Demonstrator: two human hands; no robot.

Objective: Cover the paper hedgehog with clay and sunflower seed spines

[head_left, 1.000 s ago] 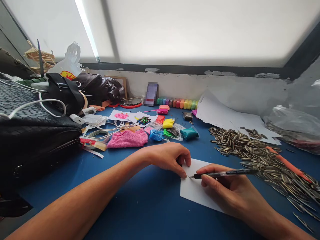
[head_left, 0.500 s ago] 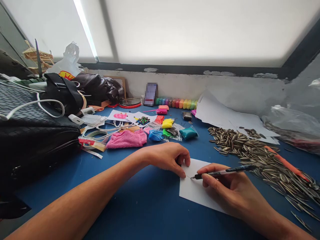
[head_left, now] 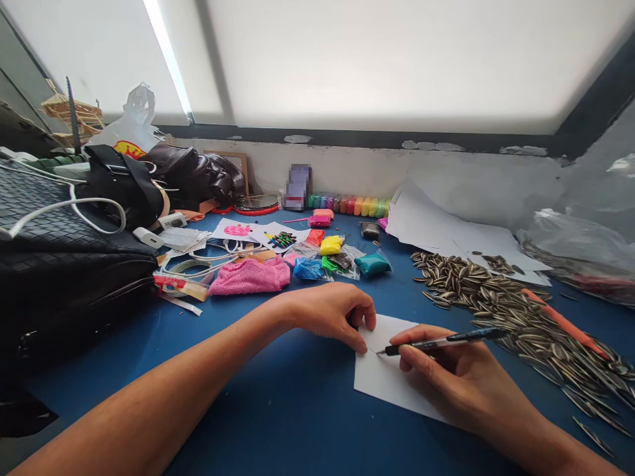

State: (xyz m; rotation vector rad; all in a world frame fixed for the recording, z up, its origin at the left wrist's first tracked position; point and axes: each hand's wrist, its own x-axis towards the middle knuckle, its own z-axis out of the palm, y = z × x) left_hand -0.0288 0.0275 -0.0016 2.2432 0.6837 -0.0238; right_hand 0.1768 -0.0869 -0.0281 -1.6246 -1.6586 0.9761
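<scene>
A white sheet of paper [head_left: 384, 387] lies on the blue tabletop in front of me. My right hand [head_left: 459, 377] grips a pen [head_left: 436, 342], its tip on the paper beside a short thin line. My left hand [head_left: 335, 316] rests on the sheet's upper left part with its thumb and curled fingertips apart, holding the paper down. A small dark patch shows between the left thumb and fingers; I cannot tell what it is.
Right of the paper spreads a pile of striped sunflower seeds [head_left: 476, 291] with an orange-handled tool [head_left: 565, 320] on it. Behind are white sheets [head_left: 436, 221], bagged coloured clay [head_left: 372, 263] and a pink cloth [head_left: 251, 274]. A black bag [head_left: 74, 284] stands left.
The whole view has shifted very slightly to the left. Both hands, the pen and the paper keep nearly the same places relative to one another.
</scene>
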